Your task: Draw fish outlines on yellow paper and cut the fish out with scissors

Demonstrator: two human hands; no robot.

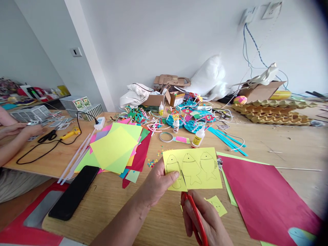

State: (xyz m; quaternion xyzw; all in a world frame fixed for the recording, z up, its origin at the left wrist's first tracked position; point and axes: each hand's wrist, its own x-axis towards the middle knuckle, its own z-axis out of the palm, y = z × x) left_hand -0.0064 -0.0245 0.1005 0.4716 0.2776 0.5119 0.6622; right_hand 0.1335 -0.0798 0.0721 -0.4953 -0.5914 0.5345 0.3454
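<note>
Yellow paper (200,179) with three drawn fish (190,167) is partly cut. Left hand (161,181) has fingers pinched on its left end; right hand (206,213) has fingers curled round red scissors (196,217).

Person's left hand (161,179) bare, its forearm (126,217) bare too, wider toward the bottom edge; right hand (212,220) also bare. Finer detail too small to tell.

No readable text; yellow label (197,140) on white bottle (201,132) too blurred to read
</note>
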